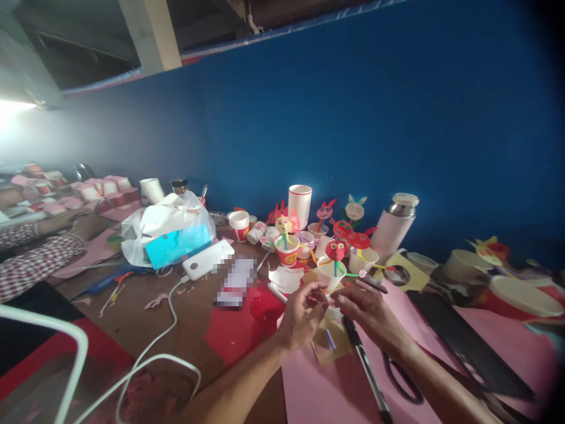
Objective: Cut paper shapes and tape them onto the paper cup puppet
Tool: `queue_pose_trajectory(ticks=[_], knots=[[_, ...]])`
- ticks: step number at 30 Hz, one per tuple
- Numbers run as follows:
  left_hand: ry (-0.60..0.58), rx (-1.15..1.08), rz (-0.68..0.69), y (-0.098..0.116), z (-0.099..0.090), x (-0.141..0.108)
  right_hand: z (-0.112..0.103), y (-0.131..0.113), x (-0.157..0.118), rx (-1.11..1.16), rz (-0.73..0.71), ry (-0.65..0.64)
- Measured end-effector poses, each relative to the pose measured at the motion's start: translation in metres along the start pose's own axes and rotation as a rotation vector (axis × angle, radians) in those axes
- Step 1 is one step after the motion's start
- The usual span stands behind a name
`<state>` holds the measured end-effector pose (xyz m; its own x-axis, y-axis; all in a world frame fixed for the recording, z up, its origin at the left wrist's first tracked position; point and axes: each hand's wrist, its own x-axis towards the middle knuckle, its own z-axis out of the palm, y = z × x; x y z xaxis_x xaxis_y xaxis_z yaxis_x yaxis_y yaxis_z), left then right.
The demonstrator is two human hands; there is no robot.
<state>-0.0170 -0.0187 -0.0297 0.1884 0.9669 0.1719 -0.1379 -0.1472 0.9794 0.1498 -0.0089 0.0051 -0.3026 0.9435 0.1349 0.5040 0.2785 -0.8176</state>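
Note:
My left hand point(303, 313) is curled, its thumb and fingertips pressed close together. My right hand point(371, 315) faces it, fingers bent and held together, the tips near those of the left. Anything pinched in either hand is too small or hidden to make out. Partly behind the fingertips is a small pale cup or paper piece. Just beyond stands a white paper cup point(331, 274) with a red paper face point(336, 250) on straw pieces. Under the hands lie yellow paper point(339, 344), a short purple straw piece point(330, 340) and a black-and-silver pen point(367, 372) on pink paper point(315, 391).
Several cups with paper animal faces stand along the blue wall point(375, 118), beside a thermos point(394, 227). To the left are a phone point(236, 282), a white power bank point(208, 259) with a cable, and a plastic bag point(135, 235). A co-worker's checked sleeve point(39, 265) reaches in far left.

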Motion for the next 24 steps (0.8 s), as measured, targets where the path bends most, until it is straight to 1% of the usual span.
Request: queue_pose_trajectory(ticks=[6,9,12,18,22,24], knots=[[0.041,0.05,-0.015,-0.003,0.0,0.002,0.014,0.008,0.003,0.128,0.069,0.057],[0.051,0.087,-0.028,-0.003,0.001,0.002,0.016,0.008,0.002,0.096,0.07,0.098],[0.068,0.124,-0.013,-0.001,0.002,0.002,0.017,0.005,0.0,0.009,0.056,0.152],[0.119,0.335,0.111,0.006,0.005,0.001,0.017,0.005,-0.003,-0.115,-0.029,0.199],[0.157,0.417,0.157,0.003,0.006,-0.001,0.018,0.005,-0.006,-0.197,-0.102,0.227],[0.177,0.459,0.188,0.001,0.006,-0.001,0.02,0.005,-0.008,-0.262,-0.178,0.262]])
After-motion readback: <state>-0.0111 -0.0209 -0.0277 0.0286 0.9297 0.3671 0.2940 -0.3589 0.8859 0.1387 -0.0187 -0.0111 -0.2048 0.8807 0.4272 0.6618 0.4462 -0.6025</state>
